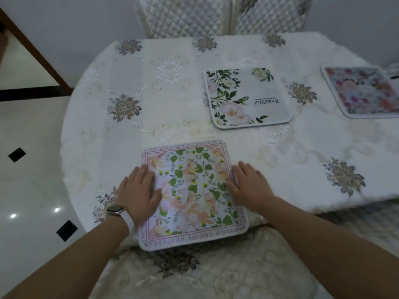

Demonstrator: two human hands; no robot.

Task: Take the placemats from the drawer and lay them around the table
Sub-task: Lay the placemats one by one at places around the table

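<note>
Lying flat at the table's near edge: one placemat, peach flowers and green leaves [194, 193], with a lettered pink border. Its near edge reaches the rim of the table or passes just over it; which one cannot be told.

Hands, count two. The left hand [140, 190] lies on the mat's left side and the right hand [250, 186] on its right border. Both have fingers straight and spread, palms down, and neither grips anything. Judged purpose: pressing the mat smooth and squaring it to the seat in front, which is why they sit on opposite sides.

Placemats in view, count three:
- the near one, under the hands
- a white mat with roses and the word "Beautiful" [248, 98], well apart toward the far side, its lettering facing away as if set for that seat
- a pink-flowered mat [362, 91] at the right, partly cut off by the frame

Table [129, 83], count one: rounded, under a cream embroidered cloth.

Quilted chair backs [183, 16], count two, side by side at the far edge. Cushioned seat [194, 277], count one, nearest the person.

Wristwatch [115, 210], count one, on the left wrist.

Drawer: not in view.
</note>
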